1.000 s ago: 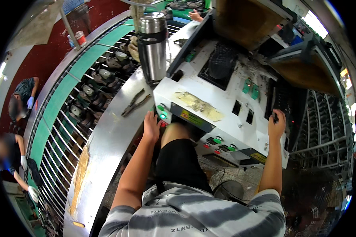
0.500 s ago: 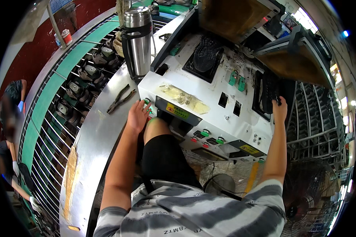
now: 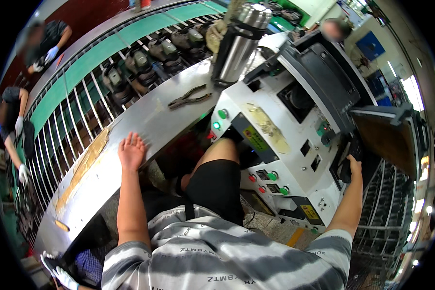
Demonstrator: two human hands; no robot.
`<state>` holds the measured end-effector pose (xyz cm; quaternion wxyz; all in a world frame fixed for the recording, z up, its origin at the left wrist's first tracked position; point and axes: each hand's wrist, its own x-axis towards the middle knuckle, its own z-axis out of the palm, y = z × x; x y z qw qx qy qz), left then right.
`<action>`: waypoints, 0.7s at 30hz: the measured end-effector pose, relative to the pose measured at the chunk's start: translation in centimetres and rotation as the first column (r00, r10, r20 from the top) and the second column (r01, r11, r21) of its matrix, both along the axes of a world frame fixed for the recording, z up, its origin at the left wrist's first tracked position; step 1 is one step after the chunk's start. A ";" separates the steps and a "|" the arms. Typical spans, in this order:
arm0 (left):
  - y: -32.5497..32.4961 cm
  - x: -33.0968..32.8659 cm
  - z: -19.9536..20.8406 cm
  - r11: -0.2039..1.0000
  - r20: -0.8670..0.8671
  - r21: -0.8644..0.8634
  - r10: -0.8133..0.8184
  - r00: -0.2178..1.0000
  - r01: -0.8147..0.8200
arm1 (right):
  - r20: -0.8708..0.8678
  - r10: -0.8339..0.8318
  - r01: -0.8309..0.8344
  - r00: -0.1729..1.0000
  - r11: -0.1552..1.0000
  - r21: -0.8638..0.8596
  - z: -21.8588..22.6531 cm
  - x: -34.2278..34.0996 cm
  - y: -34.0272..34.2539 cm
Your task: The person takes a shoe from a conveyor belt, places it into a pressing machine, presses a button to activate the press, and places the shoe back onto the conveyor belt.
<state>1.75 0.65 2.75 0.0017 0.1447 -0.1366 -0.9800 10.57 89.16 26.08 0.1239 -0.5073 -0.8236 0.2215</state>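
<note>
My left hand [image 3: 132, 151] hovers at the edge of the metal worktable with fingers apart and nothing in it. My right hand [image 3: 354, 168] is closed on the end of a black shoe sole [image 3: 345, 170] at the right bay of the white pressing machine [image 3: 286, 133]. Part of that sole is hidden by my fingers. In the left bay, a black shoe sole [image 3: 302, 95] lies partly under the lowered left lid [image 3: 324, 79]. The right lid [image 3: 389, 137] stands raised. A green button [image 3: 216, 125] glows on the machine's left corner.
Pliers [image 3: 191, 97] lie on the metal worktable [image 3: 159, 116] near a steel flask [image 3: 241, 46]. Beyond runs a roller conveyor [image 3: 79, 89] with several shoes [image 3: 140, 60]. Co-workers with gloved hands [image 3: 23, 173] stand at the left. A shoe rack [image 3: 396, 203] is at the right.
The machine's left lid has swung down over its bay. My left hand has moved away from the machine's corner buttons to the table edge. My right hand remains at the right sole. The view has turned.
</note>
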 end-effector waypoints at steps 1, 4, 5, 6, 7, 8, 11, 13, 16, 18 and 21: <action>-1.5 1.7 -0.7 0.995 -0.009 0.043 0.093 0.996 -0.092 | -0.017 -0.015 0.015 1.000 1.000 0.010 0.2 0.4 -0.8; -3.2 5.5 0.4 0.996 -0.187 0.085 0.042 0.981 -0.026 | -0.048 -0.153 0.160 0.987 0.964 0.211 1.1 0.9 -5.8; -3.2 5.7 0.5 0.997 -0.215 0.080 0.003 0.977 0.014 | -0.073 -0.119 0.131 0.990 0.973 0.192 1.2 1.7 -5.6; -3.2 5.5 -0.2 0.998 -0.142 0.061 -0.014 0.990 0.023 | -0.142 -0.166 0.197 0.976 0.949 0.245 0.6 2.1 -5.9; -2.9 5.3 -0.1 1.000 -0.084 0.016 -0.017 0.996 0.019 | -0.218 -0.208 0.267 0.954 0.918 0.293 0.1 2.4 -6.4; -2.9 5.2 -0.1 1.000 -0.077 0.029 -0.002 0.997 0.005 | -0.260 -0.191 0.262 0.947 0.925 0.275 0.3 2.5 -8.1; -2.9 4.5 -0.1 0.998 -0.073 0.059 0.012 0.997 -0.007 | -0.372 -0.218 0.369 0.902 0.837 0.404 -0.4 4.6 -11.5; -2.5 3.9 0.0 0.999 -0.056 0.023 -0.035 0.998 0.036 | -0.459 -0.147 0.413 0.876 0.719 0.559 -4.4 8.0 -10.1; -2.8 4.4 0.1 0.996 -0.049 -0.053 -0.068 0.997 0.065 | -0.591 0.062 0.321 0.804 0.792 0.519 -4.8 9.0 -17.5; -2.7 4.6 -0.1 0.991 -0.077 -0.101 -0.096 0.992 0.088 | -0.648 0.171 0.318 0.742 0.761 0.565 -5.4 9.6 -20.2; -1.9 4.2 0.7 0.939 -0.084 -0.308 -0.190 0.978 0.155 | -0.764 0.188 0.429 0.617 0.733 0.528 -5.3 10.7 -22.9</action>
